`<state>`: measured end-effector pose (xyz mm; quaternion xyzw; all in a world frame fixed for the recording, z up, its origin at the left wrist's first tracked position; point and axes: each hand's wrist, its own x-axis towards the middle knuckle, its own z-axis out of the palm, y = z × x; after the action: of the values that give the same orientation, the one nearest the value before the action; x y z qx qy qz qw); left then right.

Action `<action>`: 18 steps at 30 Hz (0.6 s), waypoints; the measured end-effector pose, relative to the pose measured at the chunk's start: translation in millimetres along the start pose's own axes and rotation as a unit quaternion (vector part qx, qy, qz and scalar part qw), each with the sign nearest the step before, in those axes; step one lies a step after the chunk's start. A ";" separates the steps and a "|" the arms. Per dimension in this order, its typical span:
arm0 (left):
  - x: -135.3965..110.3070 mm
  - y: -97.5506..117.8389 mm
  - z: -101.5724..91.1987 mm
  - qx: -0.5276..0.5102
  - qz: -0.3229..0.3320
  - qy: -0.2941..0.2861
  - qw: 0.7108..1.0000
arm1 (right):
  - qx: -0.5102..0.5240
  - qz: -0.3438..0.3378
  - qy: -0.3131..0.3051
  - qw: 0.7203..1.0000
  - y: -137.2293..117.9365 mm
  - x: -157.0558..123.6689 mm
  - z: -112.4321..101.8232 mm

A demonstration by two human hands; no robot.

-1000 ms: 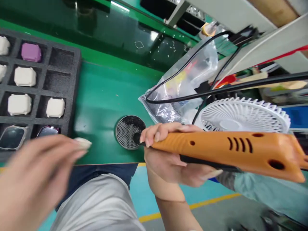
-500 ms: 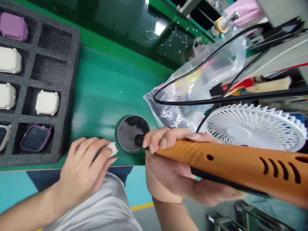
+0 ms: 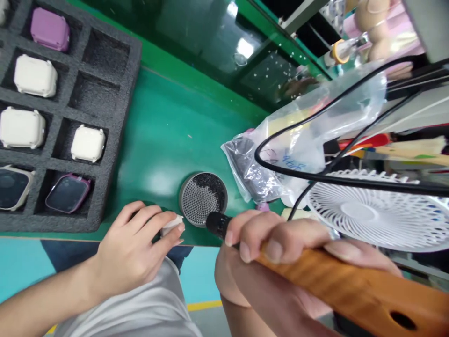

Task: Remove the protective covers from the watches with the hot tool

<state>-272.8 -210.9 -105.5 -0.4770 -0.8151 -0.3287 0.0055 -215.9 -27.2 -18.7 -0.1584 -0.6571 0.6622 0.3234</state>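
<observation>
Foam tray (image 3: 121, 93) cells keep watch cases (image 3: 35, 76) apart
Left hand (image 3: 135, 248) pinches a white piece (image 3: 171, 225) on the green surface (image 3: 164, 140), beside a round mesh dish (image 3: 202, 199); right hand (image 3: 277, 238) clamps an orange tool (image 3: 351, 292), black tip (image 3: 217, 224) near the dish.

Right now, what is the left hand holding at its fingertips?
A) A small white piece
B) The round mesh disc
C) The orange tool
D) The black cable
A. The left hand has a small white piece between its fingertips, beside the round mesh disc; the orange tool is in the right hand.
</observation>
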 end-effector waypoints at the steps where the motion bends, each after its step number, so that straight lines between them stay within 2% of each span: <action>1: -0.1 0.4 0.1 0.001 -0.003 -0.002 1.000 | -0.003 -0.007 -0.002 1.000 0.5 -2.9 1.8; 5: 0.2 1.6 0.9 0.001 -0.012 -0.004 1.000 | 0.021 -0.036 -0.042 0.998 8.8 -7.5 6.9; 8: 0.8 1.2 1.8 -0.004 -0.019 -0.001 1.000 | 0.031 -0.021 -0.077 0.996 14.0 -5.9 7.3; 10: 1.0 0.5 2.6 -0.004 -0.020 -0.001 1.000 | 0.028 -0.010 -0.086 0.996 16.9 -5.5 8.6; 15: -0.2 0.1 3.6 -0.005 -0.021 0.000 1.000 | 0.073 -0.032 -0.058 0.995 22.7 -7.5 16.8; 18: -1.2 0.9 3.7 -0.014 -0.026 0.003 1.000 | 0.048 -0.019 -0.101 0.994 20.5 -6.6 11.5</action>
<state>-270.3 -209.5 -108.4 -0.4551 -0.8225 -0.3410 -0.0073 -222.8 -38.8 -39.1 -0.0623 -0.6571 0.6991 0.2750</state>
